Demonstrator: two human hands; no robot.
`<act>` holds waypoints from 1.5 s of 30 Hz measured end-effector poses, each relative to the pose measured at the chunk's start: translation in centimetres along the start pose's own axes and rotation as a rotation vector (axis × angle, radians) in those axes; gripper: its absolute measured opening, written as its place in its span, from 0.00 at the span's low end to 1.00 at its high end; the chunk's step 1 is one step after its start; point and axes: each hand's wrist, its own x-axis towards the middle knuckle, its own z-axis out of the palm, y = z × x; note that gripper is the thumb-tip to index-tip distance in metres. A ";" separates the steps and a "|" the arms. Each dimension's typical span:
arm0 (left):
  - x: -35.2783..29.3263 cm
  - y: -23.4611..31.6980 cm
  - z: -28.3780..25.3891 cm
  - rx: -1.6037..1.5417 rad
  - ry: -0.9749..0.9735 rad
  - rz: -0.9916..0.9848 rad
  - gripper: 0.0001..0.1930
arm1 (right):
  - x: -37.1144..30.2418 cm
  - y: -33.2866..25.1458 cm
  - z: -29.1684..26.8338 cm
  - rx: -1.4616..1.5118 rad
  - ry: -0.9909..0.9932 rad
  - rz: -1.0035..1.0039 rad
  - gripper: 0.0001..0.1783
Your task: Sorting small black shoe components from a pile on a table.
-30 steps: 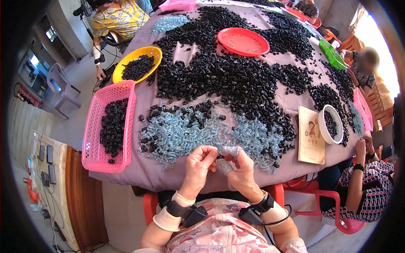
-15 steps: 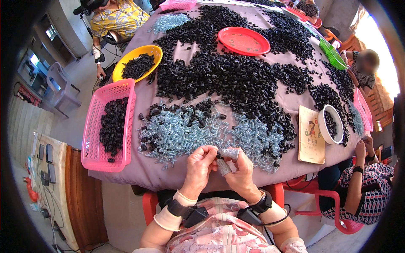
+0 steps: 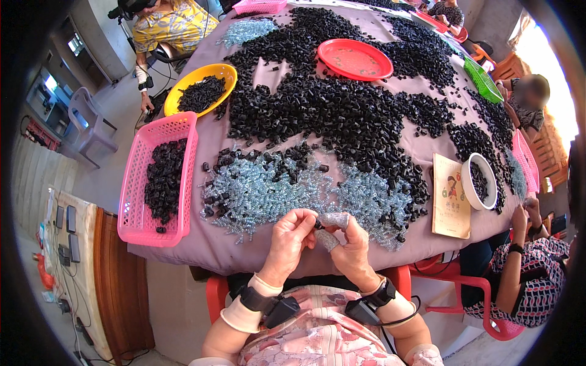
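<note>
My left hand (image 3: 290, 239) and my right hand (image 3: 352, 249) meet over the table's near edge, fingertips almost touching. Between them sits a small black plastic part (image 3: 318, 224), pinched by my left thumb and forefinger. Grey wraps cover the thumb and forefinger of my right hand, which close against the part's other side. Whether a spring is in it is hidden by the fingers. Just beyond my hands spreads a pile of small clear bluish coil springs (image 3: 262, 198), and behind that a wide heap of small black plastic parts (image 3: 317, 116).
A pink basket (image 3: 190, 183) with black parts stands at left, a yellow bowl (image 3: 231, 82) behind it. A red tray (image 3: 355, 60) lies mid-table. At right are a booklet (image 3: 450, 201) and a white bowl (image 3: 471, 189). Other people sit around the table.
My hands stay together on the black part; the right fingers have closed slightly toward each other. The whole view has shifted very little.
</note>
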 end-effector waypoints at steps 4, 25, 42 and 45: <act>0.0 0.3 0.3 0.003 0.024 -0.018 0.05 | -0.3 0.8 0.2 0.111 -0.011 0.028 0.16; -0.2 0.2 0.4 -0.054 0.050 -0.050 0.06 | -0.6 0.7 0.5 0.410 -0.016 0.168 0.15; -0.3 1.9 -0.7 -0.035 -0.141 -0.149 0.12 | 0.4 0.5 -0.2 0.305 -0.193 0.114 0.19; -0.2 2.1 -0.4 -0.011 -0.141 -0.148 0.13 | 1.0 0.3 -0.8 0.236 -0.253 0.017 0.20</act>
